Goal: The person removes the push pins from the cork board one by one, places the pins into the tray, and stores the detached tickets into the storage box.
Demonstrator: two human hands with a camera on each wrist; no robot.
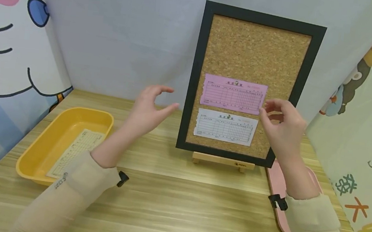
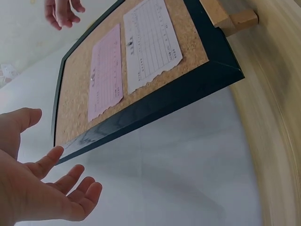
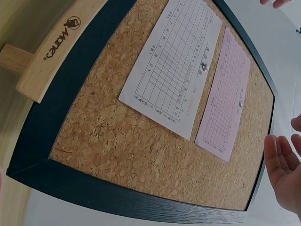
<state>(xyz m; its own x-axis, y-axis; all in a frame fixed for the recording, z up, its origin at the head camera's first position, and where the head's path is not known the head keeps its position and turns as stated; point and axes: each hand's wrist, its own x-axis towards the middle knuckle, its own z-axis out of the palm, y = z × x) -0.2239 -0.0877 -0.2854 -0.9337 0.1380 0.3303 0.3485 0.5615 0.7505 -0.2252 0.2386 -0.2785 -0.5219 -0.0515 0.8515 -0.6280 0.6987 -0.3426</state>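
The print on the pink slip [image 1: 233, 94] and the white slip [image 1: 225, 127] is too small to read. The right hand [image 1: 282, 129] covers the cork board's [image 1: 255, 51] right frame edge. A pink tray [image 1: 278, 191] lies half hidden behind that forearm. The yellow tray's [image 1: 35, 152] paper [image 1: 76, 151] is partly behind the left sleeve.

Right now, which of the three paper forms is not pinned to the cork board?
The pale yellowish form lying in the yellow tray; the pink form and white form are pinned on the cork board.
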